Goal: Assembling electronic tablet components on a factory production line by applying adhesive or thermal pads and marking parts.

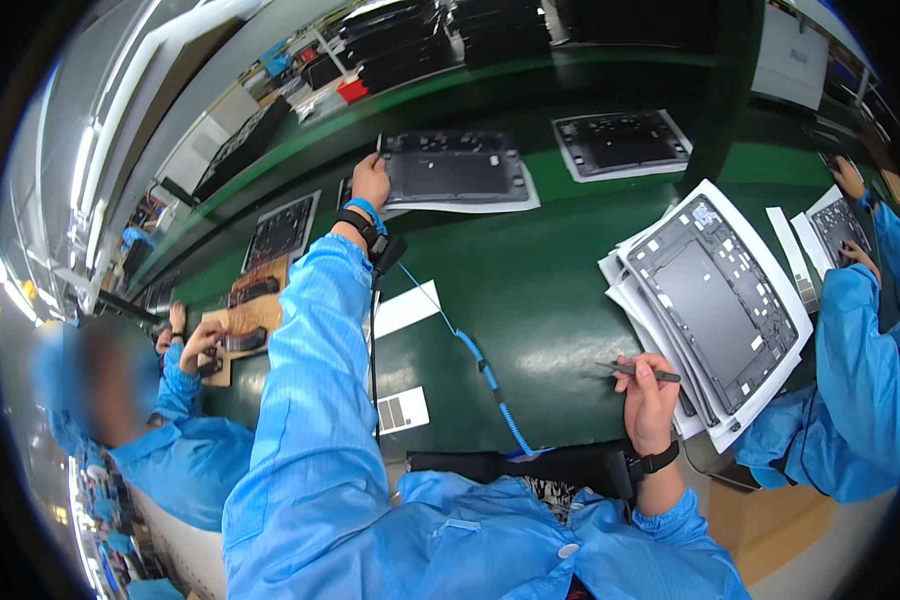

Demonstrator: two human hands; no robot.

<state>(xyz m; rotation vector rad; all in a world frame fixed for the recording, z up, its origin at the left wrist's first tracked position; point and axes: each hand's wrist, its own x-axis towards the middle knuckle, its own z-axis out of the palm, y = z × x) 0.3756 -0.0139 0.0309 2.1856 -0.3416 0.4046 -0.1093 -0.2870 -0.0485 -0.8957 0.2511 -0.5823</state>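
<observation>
My left hand [370, 183] reaches far out over the green belt and touches the left edge of a dark tablet housing [455, 167] that lies on a white sheet. A black wrist strap with a blue coiled cord [485, 375] hangs from that arm. My right hand [648, 390] is closed around a thin dark pen-like tool [650, 374] near the table's front edge. Just right of it lies a stack of dark tablet housings [715, 300] on white sheets, tilted toward me.
Another housing on a white sheet [622, 143] rides the belt further right, and one [282, 232] to the left. White labels [403, 410] lie on the green mat. Two people in blue coats work beside me, their hands [192, 345] at left and hand [850, 180] at right.
</observation>
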